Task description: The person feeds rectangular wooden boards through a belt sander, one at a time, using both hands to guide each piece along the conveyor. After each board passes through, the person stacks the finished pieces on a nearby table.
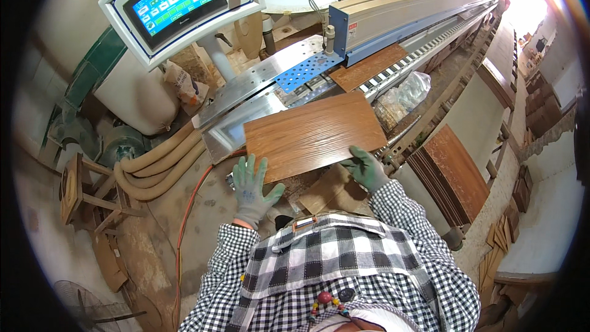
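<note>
A brown wood-grain board (316, 135) is tilted in front of me, its far edge over the metal bed of a long machine. My right hand (367, 169), in a grey-green work glove, grips the board's near edge close to the right corner; part of its grip is hidden. At the near left corner, my left hand (252, 190) is open in a matching glove, fingers spread and thumb out to the side. Its fingertips are at the board's left edge, and whether they press on it I cannot tell. A second brown board (369, 67) lies under the machine's blue-and-beige beam (393, 21).
A control panel (178, 3) with a lit screen and red button stands at upper left. Thick hoses (153, 178) and an orange cable (187, 215) run along the floor at left. Stacked boards (452, 175) lie at right. A clear plastic bag (409, 92) sits beside the roller track.
</note>
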A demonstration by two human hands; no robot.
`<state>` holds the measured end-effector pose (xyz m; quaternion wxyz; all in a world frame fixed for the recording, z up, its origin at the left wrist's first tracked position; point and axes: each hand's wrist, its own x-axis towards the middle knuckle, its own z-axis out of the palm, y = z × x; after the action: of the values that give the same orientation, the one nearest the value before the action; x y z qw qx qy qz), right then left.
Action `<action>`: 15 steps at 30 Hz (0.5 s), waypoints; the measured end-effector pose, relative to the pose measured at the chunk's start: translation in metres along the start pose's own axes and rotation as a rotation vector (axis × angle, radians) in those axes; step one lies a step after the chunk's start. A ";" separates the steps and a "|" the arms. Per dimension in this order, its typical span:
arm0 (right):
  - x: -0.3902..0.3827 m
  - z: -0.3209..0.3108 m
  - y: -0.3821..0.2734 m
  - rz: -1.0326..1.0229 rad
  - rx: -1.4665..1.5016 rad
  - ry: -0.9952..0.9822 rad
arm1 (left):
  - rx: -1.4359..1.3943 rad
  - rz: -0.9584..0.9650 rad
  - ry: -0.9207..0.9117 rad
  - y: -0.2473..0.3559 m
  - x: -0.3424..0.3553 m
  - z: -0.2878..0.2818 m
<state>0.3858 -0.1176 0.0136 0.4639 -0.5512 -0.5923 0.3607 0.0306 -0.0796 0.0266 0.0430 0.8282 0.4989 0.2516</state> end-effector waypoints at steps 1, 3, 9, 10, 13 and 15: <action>0.010 0.014 -0.004 0.059 0.273 -0.020 | 0.028 -0.026 -0.007 -0.008 -0.006 0.002; 0.040 0.023 0.017 0.357 0.749 -0.070 | 0.075 -0.050 -0.022 -0.020 -0.008 0.003; 0.074 0.058 -0.014 0.576 1.182 -0.087 | 0.128 -0.220 0.032 -0.050 -0.002 0.018; 0.075 0.053 -0.011 0.554 1.182 -0.115 | 0.142 -0.248 0.032 -0.052 0.003 0.019; 0.066 0.030 -0.016 0.540 1.074 -0.005 | 0.188 -0.290 0.013 -0.055 0.018 0.018; 0.052 -0.003 -0.016 0.468 1.021 0.034 | 0.194 -0.357 -0.015 -0.056 0.030 0.021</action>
<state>0.3854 -0.0687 0.0374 0.5889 -0.3793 -0.1966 0.6860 0.0059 -0.0225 0.0013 0.0105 0.7286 0.6595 0.1846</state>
